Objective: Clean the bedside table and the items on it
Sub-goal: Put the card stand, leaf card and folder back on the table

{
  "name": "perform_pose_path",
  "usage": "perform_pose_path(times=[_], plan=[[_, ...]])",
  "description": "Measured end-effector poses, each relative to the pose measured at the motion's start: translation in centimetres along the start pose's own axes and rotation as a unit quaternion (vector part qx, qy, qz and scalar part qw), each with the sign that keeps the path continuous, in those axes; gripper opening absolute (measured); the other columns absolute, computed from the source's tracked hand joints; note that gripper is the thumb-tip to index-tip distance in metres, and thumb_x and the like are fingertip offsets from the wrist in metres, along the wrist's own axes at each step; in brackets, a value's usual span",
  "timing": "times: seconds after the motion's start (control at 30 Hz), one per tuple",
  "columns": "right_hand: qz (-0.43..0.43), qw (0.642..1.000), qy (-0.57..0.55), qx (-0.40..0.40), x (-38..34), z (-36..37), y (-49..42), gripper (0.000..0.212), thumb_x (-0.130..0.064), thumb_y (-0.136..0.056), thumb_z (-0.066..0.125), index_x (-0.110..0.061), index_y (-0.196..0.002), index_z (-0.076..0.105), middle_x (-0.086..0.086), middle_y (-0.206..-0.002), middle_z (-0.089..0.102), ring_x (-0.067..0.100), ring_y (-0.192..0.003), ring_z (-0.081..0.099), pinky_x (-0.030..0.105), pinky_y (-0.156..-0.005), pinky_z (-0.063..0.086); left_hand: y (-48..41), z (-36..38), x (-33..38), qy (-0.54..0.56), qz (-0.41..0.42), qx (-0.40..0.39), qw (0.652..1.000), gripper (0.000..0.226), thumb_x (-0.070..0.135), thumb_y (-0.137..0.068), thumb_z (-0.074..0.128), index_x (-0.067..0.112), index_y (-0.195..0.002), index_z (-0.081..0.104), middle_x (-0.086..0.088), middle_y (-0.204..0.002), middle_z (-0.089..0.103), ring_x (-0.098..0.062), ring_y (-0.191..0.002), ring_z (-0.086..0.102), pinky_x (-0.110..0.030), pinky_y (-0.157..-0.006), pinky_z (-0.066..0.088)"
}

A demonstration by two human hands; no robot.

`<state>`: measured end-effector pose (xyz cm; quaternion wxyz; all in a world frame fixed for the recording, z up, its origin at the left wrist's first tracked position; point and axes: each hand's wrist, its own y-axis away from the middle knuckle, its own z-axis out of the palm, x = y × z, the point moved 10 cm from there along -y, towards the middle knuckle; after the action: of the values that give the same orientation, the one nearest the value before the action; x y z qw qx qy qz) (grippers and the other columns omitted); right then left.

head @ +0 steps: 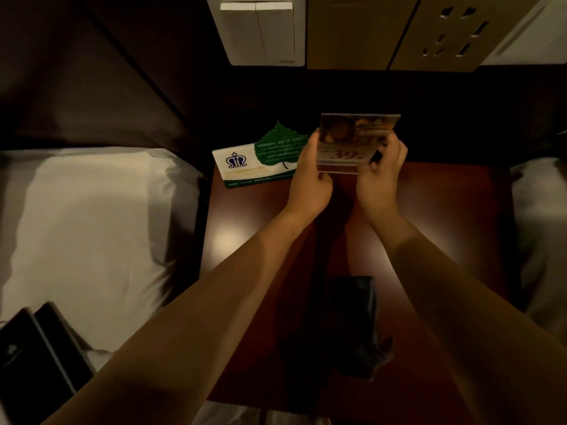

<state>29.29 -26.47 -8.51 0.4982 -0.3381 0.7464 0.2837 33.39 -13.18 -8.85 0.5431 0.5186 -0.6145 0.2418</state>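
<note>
Both my hands hold a clear acrylic sign stand (357, 134) with a printed card reading "39" above the back of the reddish-brown bedside table (445, 216). My left hand (310, 176) grips its left edge, my right hand (382, 170) its right edge and base. A white card with a crown logo (236, 167) and a green leaf-shaped card (277, 147) lie at the table's back left. A dark cloth (349, 326) lies crumpled on the table's front, partly under my forearms.
A white pillow (86, 228) on the bed lies to the left, with dark flat devices (40, 348) at its lower left. Another bed edge (540, 228) is on the right. Wall switches (260, 29) and a socket panel (451, 32) sit above the table.
</note>
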Motion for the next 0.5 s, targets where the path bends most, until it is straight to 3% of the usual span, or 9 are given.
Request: perform_pose_path(times=[0.13,0.2,0.27,0.4,0.5], plan=[[0.003,1.0,0.006,0.011,-0.1,-0.1,0.2,0.058,0.007,-0.081,0.046,-0.007,-0.136,0.033,0.014,-0.135,0.031,0.022,-0.126,0.04,0.042,-0.103,0.043,0.1,0.0,-0.4,-0.002,-0.003,-0.004,1.0,0.079,-0.01,-0.075,0.037,0.016,-0.147,0.02,-0.009,-0.149,0.035,-0.021,-0.138,0.035,-0.046,-0.108,0.041],[0.0,1.0,0.018,0.014,-0.2,-0.2,0.3,0.057,0.007,-0.082,0.048,-0.007,-0.136,0.034,0.012,-0.135,0.032,0.021,-0.126,0.041,0.033,-0.102,0.044,0.4,-0.3,-0.3,-0.004,-0.004,-0.003,1.0,0.078,-0.011,-0.079,0.038,0.017,-0.148,0.017,-0.008,-0.152,0.031,-0.02,-0.138,0.034,-0.036,-0.109,0.04],[-0.009,0.999,0.02,0.025,-0.4,-0.5,0.6,0.06,0.007,-0.082,0.05,-0.008,-0.138,0.034,0.012,-0.136,0.033,0.021,-0.126,0.041,0.029,-0.101,0.043,0.7,-1.6,-0.4,-0.011,-0.003,0.025,1.0,0.074,-0.014,-0.085,0.039,0.015,-0.148,0.016,-0.008,-0.153,0.029,-0.019,-0.137,0.036,-0.019,-0.1,0.041],[0.043,0.995,0.005,0.087,0.6,-1.7,2.0,0.059,0.011,-0.081,0.046,-0.005,-0.137,0.035,0.014,-0.137,0.033,0.022,-0.117,0.046,0.034,-0.101,0.045,1.2,-6.6,-0.1,-0.062,0.025,0.126,0.99,0.067,-0.012,-0.085,0.043,0.011,-0.145,0.026,-0.008,-0.144,0.042,-0.01,-0.113,0.055,-0.001,-0.07,0.044],[0.102,0.989,0.006,0.103,1.7,-1.1,4.1,0.052,0.011,-0.08,0.044,-0.003,-0.13,0.041,0.015,-0.129,0.038,0.015,-0.099,0.046,0.039,-0.095,0.048,1.4,-10.1,-0.7,-0.092,0.017,0.161,0.982,0.062,-0.009,-0.086,0.044,0.011,-0.143,0.031,-0.008,-0.142,0.044,-0.009,-0.105,0.054,-0.001,-0.068,0.044]])
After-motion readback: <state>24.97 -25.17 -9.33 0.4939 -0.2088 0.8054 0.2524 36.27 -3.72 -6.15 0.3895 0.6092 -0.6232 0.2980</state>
